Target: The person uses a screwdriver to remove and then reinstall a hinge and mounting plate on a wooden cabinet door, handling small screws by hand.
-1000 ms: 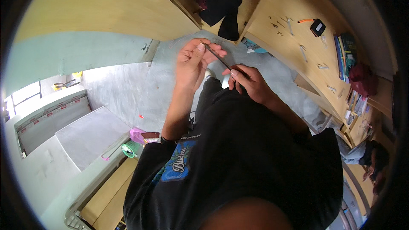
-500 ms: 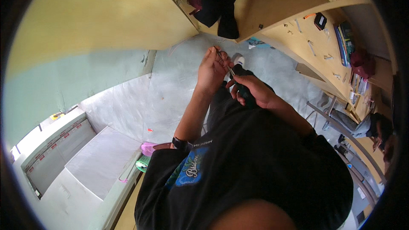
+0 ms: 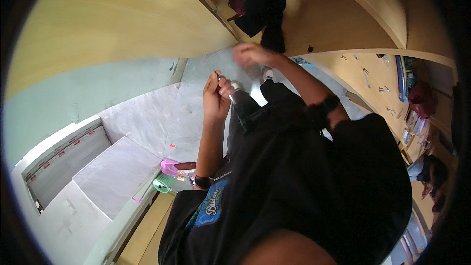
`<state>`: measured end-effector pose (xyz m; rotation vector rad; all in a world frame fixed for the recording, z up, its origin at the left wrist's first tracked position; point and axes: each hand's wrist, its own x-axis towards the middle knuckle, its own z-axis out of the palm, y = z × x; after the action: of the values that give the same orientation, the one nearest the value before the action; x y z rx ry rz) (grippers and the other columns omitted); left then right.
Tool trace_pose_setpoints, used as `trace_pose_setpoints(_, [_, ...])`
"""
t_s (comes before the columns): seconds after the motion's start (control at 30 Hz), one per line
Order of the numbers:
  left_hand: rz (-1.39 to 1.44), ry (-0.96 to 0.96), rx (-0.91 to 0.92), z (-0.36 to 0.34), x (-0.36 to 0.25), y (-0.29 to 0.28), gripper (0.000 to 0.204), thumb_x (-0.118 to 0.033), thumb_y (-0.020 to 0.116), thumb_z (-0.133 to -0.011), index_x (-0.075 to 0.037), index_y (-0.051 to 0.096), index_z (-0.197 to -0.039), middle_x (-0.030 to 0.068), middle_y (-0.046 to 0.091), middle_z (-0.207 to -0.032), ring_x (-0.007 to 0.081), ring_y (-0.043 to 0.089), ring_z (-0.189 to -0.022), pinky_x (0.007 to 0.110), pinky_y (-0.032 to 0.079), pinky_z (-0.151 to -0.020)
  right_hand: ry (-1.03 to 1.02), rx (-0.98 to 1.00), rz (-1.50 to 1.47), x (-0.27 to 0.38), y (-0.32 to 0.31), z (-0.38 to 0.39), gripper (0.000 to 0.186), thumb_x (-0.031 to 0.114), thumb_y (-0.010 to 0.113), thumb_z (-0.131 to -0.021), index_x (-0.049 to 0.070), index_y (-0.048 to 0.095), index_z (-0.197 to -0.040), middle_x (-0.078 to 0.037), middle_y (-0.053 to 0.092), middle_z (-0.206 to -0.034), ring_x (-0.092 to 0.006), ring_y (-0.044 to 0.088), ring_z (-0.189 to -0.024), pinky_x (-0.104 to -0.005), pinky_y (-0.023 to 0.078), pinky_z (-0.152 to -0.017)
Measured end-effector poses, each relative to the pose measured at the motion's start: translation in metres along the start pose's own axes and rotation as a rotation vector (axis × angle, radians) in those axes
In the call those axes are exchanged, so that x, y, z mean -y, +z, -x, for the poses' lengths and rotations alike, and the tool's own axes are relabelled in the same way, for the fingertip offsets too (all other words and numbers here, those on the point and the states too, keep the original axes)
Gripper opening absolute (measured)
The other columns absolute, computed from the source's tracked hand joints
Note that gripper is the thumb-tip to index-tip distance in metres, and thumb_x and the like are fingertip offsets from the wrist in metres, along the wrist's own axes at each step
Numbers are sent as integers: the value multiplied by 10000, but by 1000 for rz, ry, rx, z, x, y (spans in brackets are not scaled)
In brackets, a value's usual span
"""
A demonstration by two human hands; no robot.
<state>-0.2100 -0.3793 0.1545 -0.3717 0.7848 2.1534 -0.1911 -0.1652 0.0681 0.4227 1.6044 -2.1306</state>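
Observation:
My left hand is closed with its fingers wrapped round the thin metal shaft of a screwdriver. The dark green handle hangs below the fist, against my black trousers. At the thumb and fingertip there is a small dark bit, too small to name. My right hand is raised to the far side, in front of the open wooden cabinet, and smeared by motion. Whether anything is in it does not show.
A large pale wooden door stands at the left. Dark clothing lies in the cabinet. At the right, a wooden board bears several metal fittings, books and a maroon cloth. A pink dustpan and green basket stand at lower left.
My right hand has let go of the screwdriver and moved up toward the cabinet. The screwdriver is now in my left hand, which has shifted left and a little nearer.

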Motion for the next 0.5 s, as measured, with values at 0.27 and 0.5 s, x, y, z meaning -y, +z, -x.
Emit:
trace_pose_setpoints(0.27, [-76,63,36,22,-49,-28,155,-178,461,-961,-41,523,-994,24,466,-695,95,357,-574,218,301,-514,-351,-637,314,11,-60,-164,541,-84,490,-769,40,468,-1296,-68,574,-1158,-178,534,-1011,-274,411,-898])
trace_pose_setpoints(0.5, [-164,10,-34,29,-77,-51,175,-195,467,-957,-36,525,-1001,2,424,-675,85,342,-556,218,298,-507,-571,-682,470,-10,-45,-161,352,22,532,-841,52,543,-1191,-84,608,-1104,-184,580,-986,-290,444,-870])
